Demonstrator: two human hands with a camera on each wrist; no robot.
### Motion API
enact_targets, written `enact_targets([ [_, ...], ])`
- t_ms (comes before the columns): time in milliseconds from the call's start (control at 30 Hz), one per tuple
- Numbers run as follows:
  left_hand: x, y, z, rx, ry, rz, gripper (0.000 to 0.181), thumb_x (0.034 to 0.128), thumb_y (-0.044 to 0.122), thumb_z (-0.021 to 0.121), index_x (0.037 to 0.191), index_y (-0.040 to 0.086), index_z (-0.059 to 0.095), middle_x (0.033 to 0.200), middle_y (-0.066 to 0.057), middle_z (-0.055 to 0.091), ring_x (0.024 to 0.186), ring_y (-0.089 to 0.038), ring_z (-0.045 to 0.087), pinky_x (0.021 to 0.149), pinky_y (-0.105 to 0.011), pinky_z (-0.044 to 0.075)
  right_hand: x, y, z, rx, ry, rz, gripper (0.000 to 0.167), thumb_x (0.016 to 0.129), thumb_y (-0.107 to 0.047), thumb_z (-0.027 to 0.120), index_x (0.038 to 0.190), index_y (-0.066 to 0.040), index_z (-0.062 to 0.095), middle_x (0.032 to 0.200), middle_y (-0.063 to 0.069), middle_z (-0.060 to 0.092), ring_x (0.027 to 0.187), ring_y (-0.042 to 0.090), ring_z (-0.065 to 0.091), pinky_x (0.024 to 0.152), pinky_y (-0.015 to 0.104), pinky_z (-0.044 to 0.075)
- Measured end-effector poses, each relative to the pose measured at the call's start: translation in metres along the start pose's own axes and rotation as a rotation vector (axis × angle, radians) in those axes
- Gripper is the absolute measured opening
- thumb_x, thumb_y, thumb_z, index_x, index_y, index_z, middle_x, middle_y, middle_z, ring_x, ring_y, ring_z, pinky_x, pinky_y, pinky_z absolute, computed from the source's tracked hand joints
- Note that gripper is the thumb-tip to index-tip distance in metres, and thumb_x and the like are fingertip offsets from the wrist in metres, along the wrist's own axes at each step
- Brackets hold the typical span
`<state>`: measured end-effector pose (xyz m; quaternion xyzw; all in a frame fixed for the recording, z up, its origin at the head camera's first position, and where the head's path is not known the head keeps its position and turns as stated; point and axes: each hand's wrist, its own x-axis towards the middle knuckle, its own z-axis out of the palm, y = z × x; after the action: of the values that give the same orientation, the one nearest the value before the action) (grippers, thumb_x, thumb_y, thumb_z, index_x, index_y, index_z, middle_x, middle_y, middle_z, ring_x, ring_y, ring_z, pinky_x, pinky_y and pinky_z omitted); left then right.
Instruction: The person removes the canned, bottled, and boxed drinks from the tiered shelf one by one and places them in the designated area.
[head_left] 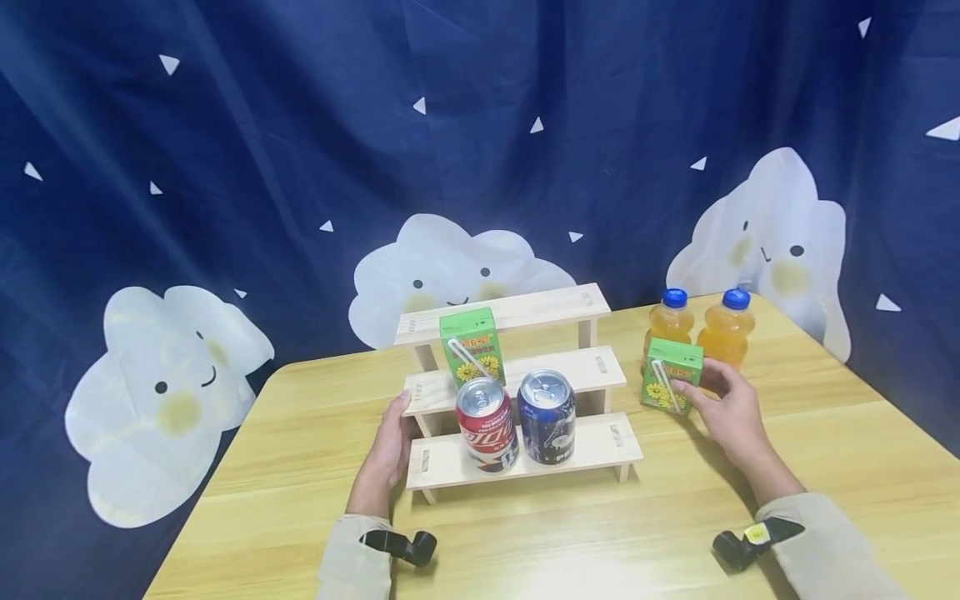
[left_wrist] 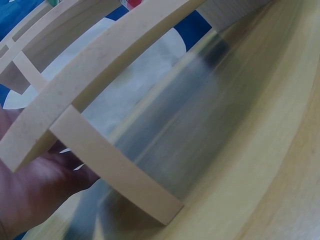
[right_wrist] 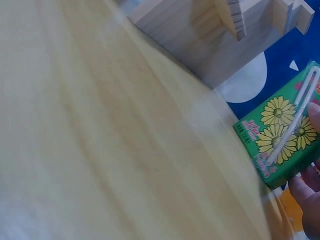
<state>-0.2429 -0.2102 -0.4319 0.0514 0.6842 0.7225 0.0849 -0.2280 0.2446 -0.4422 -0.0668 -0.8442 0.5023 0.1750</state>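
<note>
Green carton (head_left: 670, 371) is at right on the worktop (head_left: 300, 433), by the orange bottles (head_left: 723, 340) — your right grip (head_left: 726, 408) pinches its right side, likely keeping it upright; your left grip (head_left: 392, 442) holds the rack (head_left: 600, 442) — probably steadying it

An indoor spot, its kind unclear: a cloud-printed blue curtain (head_left: 480, 108) fills the upper frame behind a wood-grained table (head_left: 288, 467).
</note>
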Motion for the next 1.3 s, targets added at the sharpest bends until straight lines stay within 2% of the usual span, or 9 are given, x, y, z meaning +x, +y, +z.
enact_targets([
  [100, 0.001, 0.001, 0.000, -0.010, 0.000, 0.005, 0.062, 0.0988, 0.047, 0.017, 0.148, 0.009, 0.021, 0.146, -0.021, 0.030, 0.134, -0.036, 0.030, 0.110, -0.053, 0.023, 0.000, -0.001, -0.003, 0.021, -0.009, 0.022, 0.068, 0.084, -0.039, 0.068, 0.136, -0.002, 0.043, 0.129, 0.019, 0.052, 0.097, -0.008, 0.045, 0.088, 0.019, 0.047],
  [267, 0.001, 0.002, 0.000, -0.010, 0.008, -0.006, 0.062, 0.0987, 0.047, 0.017, 0.148, 0.010, 0.022, 0.146, -0.020, 0.031, 0.133, -0.036, 0.031, 0.109, -0.053, 0.024, 0.001, -0.009, -0.008, 0.073, -0.014, 0.008, 0.072, 0.084, -0.036, 0.070, 0.138, -0.001, 0.039, 0.132, 0.022, 0.049, 0.100, -0.006, 0.047, 0.081, 0.005, 0.043],
  [433, -0.001, 0.002, 0.000, -0.002, 0.004, 0.003, 0.062, 0.0990, 0.047, 0.017, 0.148, 0.009, 0.022, 0.146, -0.021, 0.031, 0.134, -0.036, 0.030, 0.110, -0.053, 0.023, 0.001, -0.020, -0.013, 0.114, 0.009, -0.013, 0.067, 0.085, -0.032, 0.069, 0.138, -0.002, 0.040, 0.131, 0.018, 0.050, 0.102, -0.004, 0.048, 0.082, 0.005, 0.042],
  [667, 0.000, 0.003, 0.001, 0.005, 0.015, 0.009, 0.061, 0.0995, 0.046, 0.017, 0.145, 0.007, 0.027, 0.141, -0.021, 0.036, 0.126, -0.030, 0.039, 0.107, -0.049, 0.029, 0.001, -0.044, -0.021, 0.250, 0.081, -0.090, 0.049, 0.086, -0.015, 0.069, 0.129, -0.005, 0.051, 0.109, -0.015, 0.056, 0.102, -0.003, 0.053, 0.083, 0.005, 0.043],
  [800, 0.000, 0.003, 0.001, 0.007, 0.025, 0.002, 0.061, 0.0994, 0.046, 0.017, 0.145, 0.007, 0.028, 0.139, -0.020, 0.038, 0.122, -0.027, 0.042, 0.106, -0.048, 0.030, 0.002, -0.065, -0.018, 0.294, 0.090, -0.162, 0.045, 0.084, -0.009, 0.070, 0.125, -0.002, 0.054, 0.107, -0.014, 0.060, 0.100, -0.002, 0.056, 0.083, 0.006, 0.044],
  [1033, -0.001, 0.003, 0.000, 0.014, 0.030, -0.001, 0.062, 0.0990, 0.048, 0.017, 0.144, 0.008, 0.029, 0.138, -0.020, 0.039, 0.121, -0.028, 0.043, 0.105, -0.049, 0.031, 0.009, -0.107, 0.002, 0.272, -0.049, -0.270, 0.044, 0.085, -0.012, 0.070, 0.123, 0.002, 0.054, 0.107, -0.012, 0.059, 0.101, 0.000, 0.057, 0.085, 0.009, 0.045],
  [1133, -0.001, 0.003, 0.000, 0.014, 0.032, -0.004, 0.061, 0.0992, 0.047, 0.017, 0.144, 0.009, 0.030, 0.139, -0.020, 0.039, 0.122, -0.029, 0.043, 0.105, -0.050, 0.030, 0.011, -0.121, 0.016, 0.270, -0.121, -0.286, 0.045, 0.085, -0.014, 0.070, 0.124, 0.002, 0.053, 0.111, -0.001, 0.061, 0.102, 0.004, 0.057, 0.086, 0.010, 0.045],
  [1233, -0.001, 0.003, 0.001, 0.008, 0.036, -0.004, 0.060, 0.0994, 0.046, 0.018, 0.144, 0.008, 0.031, 0.139, -0.019, 0.039, 0.124, -0.030, 0.041, 0.107, -0.050, 0.029, 0.011, -0.133, 0.030, 0.288, -0.192, -0.276, 0.048, 0.086, -0.016, 0.069, 0.127, 0.001, 0.051, 0.117, 0.014, 0.060, 0.106, 0.013, 0.058, 0.084, 0.011, 0.046],
  [1300, -0.001, 0.003, 0.001, 0.010, 0.039, -0.001, 0.060, 0.0995, 0.046, 0.018, 0.144, 0.008, 0.031, 0.139, -0.019, 0.039, 0.125, -0.031, 0.040, 0.107, -0.050, 0.028, 0.011, -0.141, 0.039, 0.308, -0.237, -0.262, 0.049, 0.086, -0.017, 0.069, 0.128, 0.001, 0.050, 0.120, 0.020, 0.059, 0.110, 0.021, 0.058, 0.084, 0.013, 0.047],
])
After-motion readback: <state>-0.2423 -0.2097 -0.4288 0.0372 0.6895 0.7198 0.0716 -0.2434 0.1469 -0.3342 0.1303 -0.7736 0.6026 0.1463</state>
